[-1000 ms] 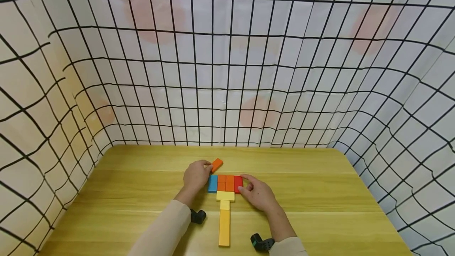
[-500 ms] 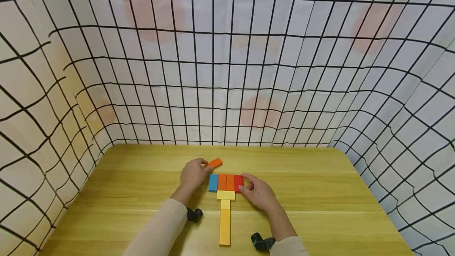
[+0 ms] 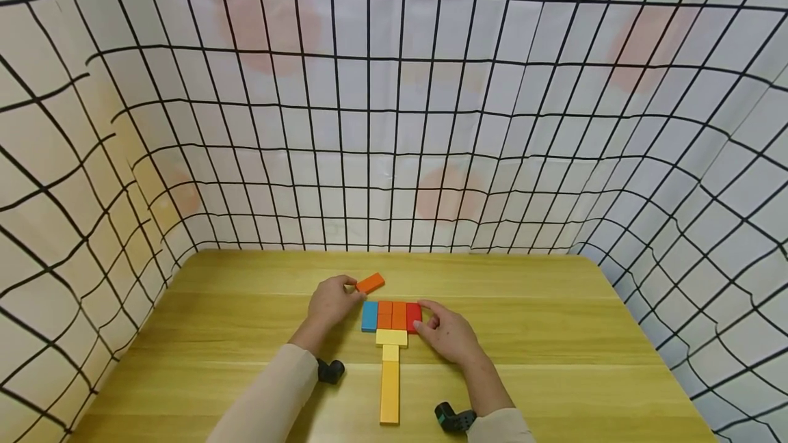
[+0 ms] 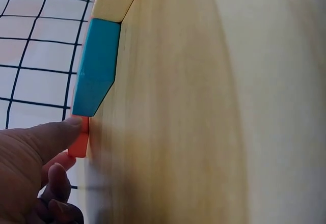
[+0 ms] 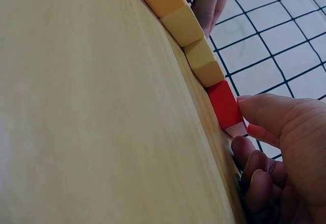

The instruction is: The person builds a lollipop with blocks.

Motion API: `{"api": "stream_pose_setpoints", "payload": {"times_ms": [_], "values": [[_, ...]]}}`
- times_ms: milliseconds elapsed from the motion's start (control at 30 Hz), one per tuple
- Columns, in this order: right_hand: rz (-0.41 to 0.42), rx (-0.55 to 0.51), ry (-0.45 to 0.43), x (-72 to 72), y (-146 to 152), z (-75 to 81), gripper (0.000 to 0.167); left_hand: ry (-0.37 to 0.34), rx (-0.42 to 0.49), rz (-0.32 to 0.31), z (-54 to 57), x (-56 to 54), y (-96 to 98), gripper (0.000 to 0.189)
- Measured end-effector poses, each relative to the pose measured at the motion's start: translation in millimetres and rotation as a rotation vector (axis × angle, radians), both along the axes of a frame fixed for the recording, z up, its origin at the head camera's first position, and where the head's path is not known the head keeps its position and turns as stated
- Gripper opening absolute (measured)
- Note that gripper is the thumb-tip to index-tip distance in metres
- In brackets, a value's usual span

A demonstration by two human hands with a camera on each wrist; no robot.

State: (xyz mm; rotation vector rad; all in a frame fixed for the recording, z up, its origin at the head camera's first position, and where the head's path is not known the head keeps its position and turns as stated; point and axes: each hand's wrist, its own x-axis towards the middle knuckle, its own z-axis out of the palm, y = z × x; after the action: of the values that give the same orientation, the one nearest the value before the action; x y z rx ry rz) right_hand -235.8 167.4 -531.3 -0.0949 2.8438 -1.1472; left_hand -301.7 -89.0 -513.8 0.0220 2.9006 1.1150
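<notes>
My left hand [image 3: 329, 301] pinches the left end of a loose orange block [image 3: 371, 283] between thumb and index finger. That block lies slanted on the table, behind a row of upright-set blocks. A blue block [image 3: 369, 316] forms the row's left end, with orange blocks [image 3: 392, 315] in the middle. At the right end is a red block [image 3: 414, 318], held by the thumb and index finger of my right hand [image 3: 452, 333]. In the left wrist view the blue block [image 4: 99, 63] hides part of the orange block [image 4: 79, 145].
Below the row, a pale yellow block [image 3: 391, 338] lies crosswise, then a small yellow one [image 3: 390, 353] and a long amber block [image 3: 390, 392] line up toward me. The wooden table [image 3: 529, 313] is bordered by black wire grid [image 3: 394, 156] over white cloth.
The loose orange block has turned clockwise, its near end swinging left. My left hand has shifted slightly left with it. My right hand has stayed at the red block.
</notes>
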Motion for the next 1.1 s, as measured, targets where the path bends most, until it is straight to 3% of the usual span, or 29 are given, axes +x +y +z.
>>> {"api": "stream_pose_setpoints", "payload": {"times_ms": [400, 800, 1100], "values": [[0.003, 0.002, 0.011, -0.2, 0.0, -2.4, 0.048, 0.027, 0.053, -0.073, -3.7, -3.8, 0.8, 0.034], [-0.001, -0.001, 0.0, -0.5, 0.7, -3.3, 0.049, -0.033, 0.183, -0.157, -3.4, -5.6, 9.5, 0.034], [-0.008, -0.009, -0.003, -1.4, 0.2, -3.3, 0.049, -0.06, 0.146, -0.2, -2.6, -9.3, 18.0, 0.03]]}}
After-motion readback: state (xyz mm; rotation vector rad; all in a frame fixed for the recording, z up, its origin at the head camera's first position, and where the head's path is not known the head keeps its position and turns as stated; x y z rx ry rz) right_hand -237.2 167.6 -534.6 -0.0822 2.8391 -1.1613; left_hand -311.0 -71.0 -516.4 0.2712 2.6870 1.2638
